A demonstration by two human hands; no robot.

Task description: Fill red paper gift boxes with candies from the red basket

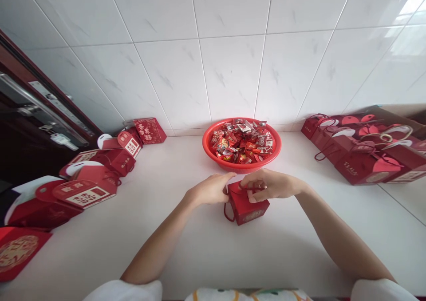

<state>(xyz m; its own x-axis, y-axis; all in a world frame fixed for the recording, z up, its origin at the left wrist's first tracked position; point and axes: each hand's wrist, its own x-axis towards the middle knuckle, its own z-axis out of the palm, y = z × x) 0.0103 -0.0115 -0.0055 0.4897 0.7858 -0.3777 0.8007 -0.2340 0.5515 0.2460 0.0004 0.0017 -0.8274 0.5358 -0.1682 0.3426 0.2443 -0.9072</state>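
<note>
A small red gift box [251,212] with gold print stands on the white table in front of me, its cord handle [229,213] hanging down on the left side. My left hand [211,189] grips the box's upper left edge, thumb over the top. Across the top flaps lies my right hand [266,184], its fingers bent and pinching at the flap. Just beyond both hands sits a red plastic basket [208,152] filled with wrapped candies [244,143] in mostly red wrappers.
Several red gift boxes [86,190] line the left side, and one more box [149,130] leans at the wall. Grouped on the right are several boxes [362,163] with cord handles, beside a cardboard carton [396,114]. A tiled wall [233,70] rises behind; a dark door [40,105] with keys is at left.
</note>
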